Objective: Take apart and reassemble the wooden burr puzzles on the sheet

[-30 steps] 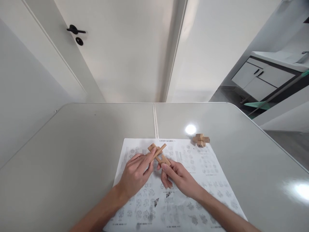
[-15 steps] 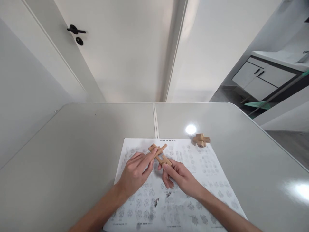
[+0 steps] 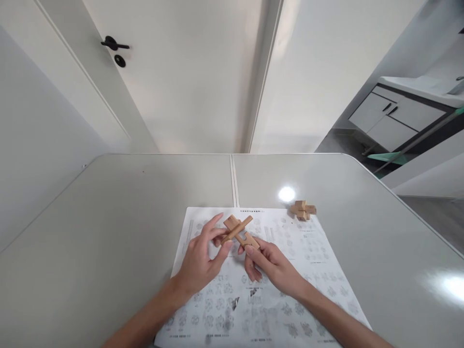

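Crossed notched wooden pieces (image 3: 237, 228) are held over a printed sheet (image 3: 275, 309). My right hand (image 3: 270, 263) pinches the lower right end of the notched piece between thumb and fingers, its other fingers curled below. On the other side, my left hand (image 3: 203, 256) has its index finger raised and apart, while its thumb and a lower finger touch the lower left end of the slim crossing stick. Near the sheet's upper right corner rests an assembled wooden block puzzle (image 3: 303, 210).
The sheet lies on a grey table (image 3: 108, 232) with a seam down its middle. Beyond the far edge stands a white door with a black handle (image 3: 112, 43). A white sink cabinet (image 3: 397, 113) is at the right.
My left index finger has lifted off the wooden pieces and spread upward, and the thumb has shifted to the stick's lower end. My right hand has hardly moved.
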Tool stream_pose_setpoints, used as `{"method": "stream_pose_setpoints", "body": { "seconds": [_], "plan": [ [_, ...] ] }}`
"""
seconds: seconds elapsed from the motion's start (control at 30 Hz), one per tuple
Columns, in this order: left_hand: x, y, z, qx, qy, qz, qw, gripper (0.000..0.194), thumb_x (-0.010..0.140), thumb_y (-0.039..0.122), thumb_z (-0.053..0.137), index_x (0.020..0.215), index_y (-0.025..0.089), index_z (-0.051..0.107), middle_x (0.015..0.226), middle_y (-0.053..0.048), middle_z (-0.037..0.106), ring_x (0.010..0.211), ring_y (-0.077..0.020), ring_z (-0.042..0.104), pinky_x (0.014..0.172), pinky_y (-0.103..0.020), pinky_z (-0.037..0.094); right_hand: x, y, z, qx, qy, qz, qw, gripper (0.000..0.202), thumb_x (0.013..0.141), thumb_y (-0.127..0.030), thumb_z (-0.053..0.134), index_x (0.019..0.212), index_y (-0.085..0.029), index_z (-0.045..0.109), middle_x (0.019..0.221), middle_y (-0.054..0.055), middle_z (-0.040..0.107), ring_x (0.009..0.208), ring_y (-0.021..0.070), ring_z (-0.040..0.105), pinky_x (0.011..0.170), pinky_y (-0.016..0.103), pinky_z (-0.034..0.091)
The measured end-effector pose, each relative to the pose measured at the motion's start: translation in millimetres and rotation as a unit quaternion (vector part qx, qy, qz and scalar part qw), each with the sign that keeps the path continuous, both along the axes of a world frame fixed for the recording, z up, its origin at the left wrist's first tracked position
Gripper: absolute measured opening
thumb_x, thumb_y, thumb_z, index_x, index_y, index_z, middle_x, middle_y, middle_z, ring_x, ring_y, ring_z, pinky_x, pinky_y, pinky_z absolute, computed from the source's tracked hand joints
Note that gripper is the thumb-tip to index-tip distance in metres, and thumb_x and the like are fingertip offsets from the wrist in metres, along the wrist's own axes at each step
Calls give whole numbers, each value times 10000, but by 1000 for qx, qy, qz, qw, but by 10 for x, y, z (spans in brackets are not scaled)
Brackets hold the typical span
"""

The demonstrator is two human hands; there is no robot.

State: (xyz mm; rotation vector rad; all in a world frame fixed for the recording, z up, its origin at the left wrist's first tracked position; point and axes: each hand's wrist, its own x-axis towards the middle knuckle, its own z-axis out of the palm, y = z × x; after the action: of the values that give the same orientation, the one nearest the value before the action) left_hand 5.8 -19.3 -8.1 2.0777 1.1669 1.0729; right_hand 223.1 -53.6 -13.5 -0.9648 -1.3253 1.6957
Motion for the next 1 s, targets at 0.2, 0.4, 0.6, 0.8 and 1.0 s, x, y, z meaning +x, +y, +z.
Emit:
{"method": "stream_pose_setpoints", "body": {
  "seconds": [0.2,0.4,0.6,0.8,1.0],
  "plan": [
    [-8,24,86,-179,-122,-23,976,281,1096,435,477,1220,223,612,749,7,718,544,-141,656,535,-257,495,9,-21,69,37,-37,23,998,397,1097,-549,476,996,-195,624,597,-40,568,533,122,458,568,275,411],
    [31,59,201,-245,-191,-49,949,326,1053,478,570,931,186,652,802,-28,707,581,-150,690,535,-258,507,-10,-27,100,79,-82,36,993,348,1105,-494,468,935,-217,591,614,-45,541,543,124,443,554,275,387],
    [20,137,162,-254,-273,2,928,362,1048,521,569,894,194,596,738,-3,661,533,-135,625,511,-261,491,27,0,5,221,-195,-22,955,106,1046,-357,609,1055,-256,582,856,8,611,697,167,559,604,292,479],
    [-20,196,30,-269,-351,60,895,416,1028,557,592,811,204,548,701,33,539,520,-98,469,454,-222,398,44,80,-33,386,-313,-59,866,406,1074,-194,504,1470,-284,482,1490,129,554,1405,303,510,1089,532,537],
    [6,201,44,-279,-361,73,887,426,1011,573,614,808,202,561,711,24,550,547,-103,446,449,-215,382,50,108,-119,423,-409,-11,809,606,1115,-260,470,1675,-316,243,1710,62,389,1633,348,176,1222,678,392]
  ]
}}
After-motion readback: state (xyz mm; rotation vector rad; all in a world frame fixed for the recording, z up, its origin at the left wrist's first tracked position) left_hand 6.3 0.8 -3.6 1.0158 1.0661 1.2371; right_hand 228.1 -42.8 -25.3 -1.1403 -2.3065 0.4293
